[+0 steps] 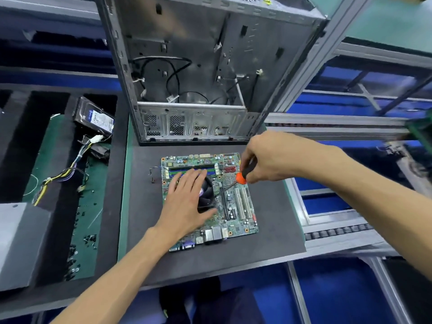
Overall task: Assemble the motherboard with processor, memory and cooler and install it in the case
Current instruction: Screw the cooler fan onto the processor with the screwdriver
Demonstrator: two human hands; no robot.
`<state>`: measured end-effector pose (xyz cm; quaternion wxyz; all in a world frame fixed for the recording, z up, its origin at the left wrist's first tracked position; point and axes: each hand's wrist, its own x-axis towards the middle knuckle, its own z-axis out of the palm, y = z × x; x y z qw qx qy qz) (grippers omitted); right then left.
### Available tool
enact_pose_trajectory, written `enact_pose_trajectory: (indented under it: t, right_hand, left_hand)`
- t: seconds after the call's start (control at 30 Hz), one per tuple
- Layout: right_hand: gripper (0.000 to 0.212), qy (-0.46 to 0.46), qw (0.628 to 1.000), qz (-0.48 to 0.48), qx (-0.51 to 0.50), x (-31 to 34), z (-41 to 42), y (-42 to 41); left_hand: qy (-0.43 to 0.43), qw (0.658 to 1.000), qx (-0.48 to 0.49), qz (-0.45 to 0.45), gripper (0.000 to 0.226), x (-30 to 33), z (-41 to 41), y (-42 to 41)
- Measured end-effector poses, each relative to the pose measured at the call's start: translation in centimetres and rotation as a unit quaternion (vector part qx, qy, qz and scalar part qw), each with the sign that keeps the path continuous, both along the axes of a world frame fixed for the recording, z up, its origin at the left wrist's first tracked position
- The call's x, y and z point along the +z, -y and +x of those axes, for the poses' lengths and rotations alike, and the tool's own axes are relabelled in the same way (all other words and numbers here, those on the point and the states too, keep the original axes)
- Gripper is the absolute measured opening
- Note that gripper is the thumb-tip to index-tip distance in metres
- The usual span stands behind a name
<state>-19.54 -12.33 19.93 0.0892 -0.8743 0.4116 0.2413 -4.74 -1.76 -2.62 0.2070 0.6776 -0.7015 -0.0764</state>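
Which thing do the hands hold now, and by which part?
The right hand grips a screwdriver by its black and orange handle. The left hand holds nothing; it rests flat on the cooler.

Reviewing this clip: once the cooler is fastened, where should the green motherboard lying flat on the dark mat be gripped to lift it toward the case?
Probably by its two long side edges, one hand coming in from each side. The green motherboard lies flat on the dark mat, its top crowded with the black cooler fan, white expansion slots and rear ports; only the edges offer bare board.
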Motion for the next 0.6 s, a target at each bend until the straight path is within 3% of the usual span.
enact_pose_trajectory:
  t: [0.6]
  right_hand:
    - [0.022, 0.039, 0.999, 0.016, -0.023, -1.9, -2.2, 0.6]
  left_hand:
    - [0.0, 1.0, 0.005, 0.005, 0.093, -0.2, 0.0, 0.1]
